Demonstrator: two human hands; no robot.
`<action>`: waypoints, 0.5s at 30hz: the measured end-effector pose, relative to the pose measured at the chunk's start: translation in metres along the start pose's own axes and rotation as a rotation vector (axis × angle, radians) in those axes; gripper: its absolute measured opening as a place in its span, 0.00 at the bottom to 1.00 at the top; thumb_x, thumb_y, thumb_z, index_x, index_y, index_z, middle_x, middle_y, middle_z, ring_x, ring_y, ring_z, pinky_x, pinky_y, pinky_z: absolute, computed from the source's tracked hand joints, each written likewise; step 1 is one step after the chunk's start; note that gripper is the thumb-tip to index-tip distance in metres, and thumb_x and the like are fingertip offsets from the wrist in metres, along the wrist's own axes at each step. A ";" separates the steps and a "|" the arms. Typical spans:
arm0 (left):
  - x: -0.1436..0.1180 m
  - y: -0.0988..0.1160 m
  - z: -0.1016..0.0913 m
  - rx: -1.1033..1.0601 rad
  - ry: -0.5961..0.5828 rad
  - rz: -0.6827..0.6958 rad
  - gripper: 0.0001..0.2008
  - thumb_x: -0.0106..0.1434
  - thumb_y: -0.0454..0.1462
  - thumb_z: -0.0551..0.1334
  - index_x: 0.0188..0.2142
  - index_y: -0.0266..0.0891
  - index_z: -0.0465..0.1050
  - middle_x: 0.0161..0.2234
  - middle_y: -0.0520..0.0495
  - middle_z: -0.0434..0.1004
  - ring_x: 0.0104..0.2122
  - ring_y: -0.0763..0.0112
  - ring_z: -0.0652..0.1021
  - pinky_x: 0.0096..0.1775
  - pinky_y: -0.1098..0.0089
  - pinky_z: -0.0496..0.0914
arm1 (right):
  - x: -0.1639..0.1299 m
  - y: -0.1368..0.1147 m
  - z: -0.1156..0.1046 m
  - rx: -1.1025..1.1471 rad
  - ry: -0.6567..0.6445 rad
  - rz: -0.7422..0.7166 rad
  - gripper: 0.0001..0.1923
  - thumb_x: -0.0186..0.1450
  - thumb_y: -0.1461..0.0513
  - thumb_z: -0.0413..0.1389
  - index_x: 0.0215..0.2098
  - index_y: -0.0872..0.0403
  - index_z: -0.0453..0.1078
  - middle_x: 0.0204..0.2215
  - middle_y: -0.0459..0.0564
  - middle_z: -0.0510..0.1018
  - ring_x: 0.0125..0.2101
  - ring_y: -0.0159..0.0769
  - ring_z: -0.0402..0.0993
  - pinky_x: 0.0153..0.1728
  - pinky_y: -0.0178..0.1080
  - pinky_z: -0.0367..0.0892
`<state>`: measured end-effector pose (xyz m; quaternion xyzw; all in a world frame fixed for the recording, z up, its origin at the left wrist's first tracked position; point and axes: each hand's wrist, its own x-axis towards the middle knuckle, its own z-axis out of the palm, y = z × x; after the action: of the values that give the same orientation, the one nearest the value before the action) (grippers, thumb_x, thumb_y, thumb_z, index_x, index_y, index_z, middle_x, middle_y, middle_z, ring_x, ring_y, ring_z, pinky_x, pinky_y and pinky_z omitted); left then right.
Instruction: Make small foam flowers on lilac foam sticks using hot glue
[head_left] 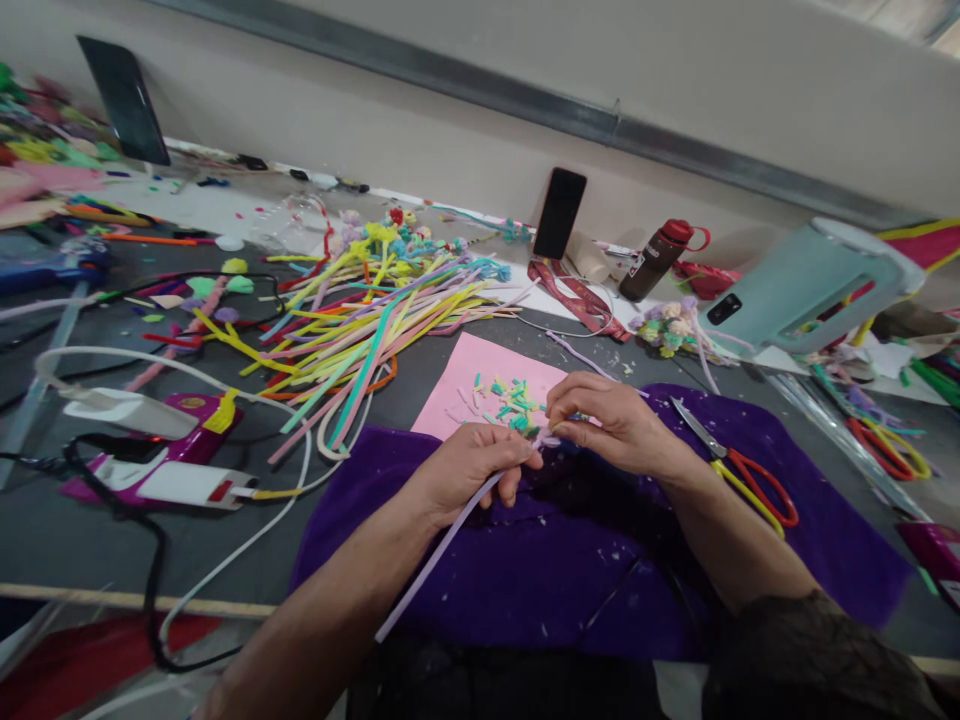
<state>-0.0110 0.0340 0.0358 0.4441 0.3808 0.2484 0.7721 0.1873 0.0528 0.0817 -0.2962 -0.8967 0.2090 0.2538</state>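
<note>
My left hand (480, 465) is closed around a pale lilac pipe cleaner (439, 555), whose long straight end slants down toward me. At the other end, between both hands, is a small lilac twisted part (546, 437); its exact shape is blurred. The fingers of my right hand (600, 420) pinch this upper end. Just beyond the hands, a pink sheet (442, 400) carries many short cut bits (514, 400) in green, yellow and lilac. Under my hands spreads a purple cloth (465, 590). Scissors (739, 470) with red and yellow handles lie on it, right of my right forearm.
A heap of coloured pipe cleaners (367, 330) lies at the left back. Farther left are a power strip (180, 450) with cables and a blue glue gun (52, 270). A phone (559, 215), a bottle (660, 262) and a pale teal container (817, 285) stand along the wall.
</note>
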 end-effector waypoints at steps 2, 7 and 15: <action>0.000 0.000 0.000 -0.007 0.002 0.004 0.11 0.54 0.40 0.59 0.27 0.33 0.73 0.10 0.53 0.66 0.09 0.81 0.63 0.12 0.80 0.52 | 0.000 0.000 0.000 0.005 0.004 0.003 0.06 0.63 0.61 0.51 0.32 0.54 0.68 0.33 0.52 0.73 0.37 0.35 0.69 0.38 0.38 0.65; 0.000 -0.001 -0.001 -0.039 0.015 0.006 0.10 0.54 0.40 0.59 0.27 0.33 0.73 0.10 0.53 0.66 0.10 0.80 0.63 0.13 0.79 0.52 | 0.000 0.001 0.003 0.040 0.038 0.038 0.07 0.63 0.61 0.52 0.31 0.55 0.70 0.32 0.51 0.73 0.35 0.34 0.69 0.37 0.38 0.65; 0.001 -0.002 -0.005 -0.090 0.014 0.030 0.11 0.54 0.40 0.59 0.27 0.33 0.73 0.10 0.52 0.66 0.10 0.79 0.63 0.13 0.78 0.52 | -0.002 0.003 0.004 0.170 0.170 0.083 0.08 0.63 0.64 0.52 0.37 0.53 0.73 0.34 0.50 0.74 0.36 0.33 0.71 0.37 0.38 0.66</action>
<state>-0.0143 0.0365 0.0322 0.4128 0.3677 0.2799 0.7849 0.1879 0.0525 0.0764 -0.3273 -0.8379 0.2690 0.3442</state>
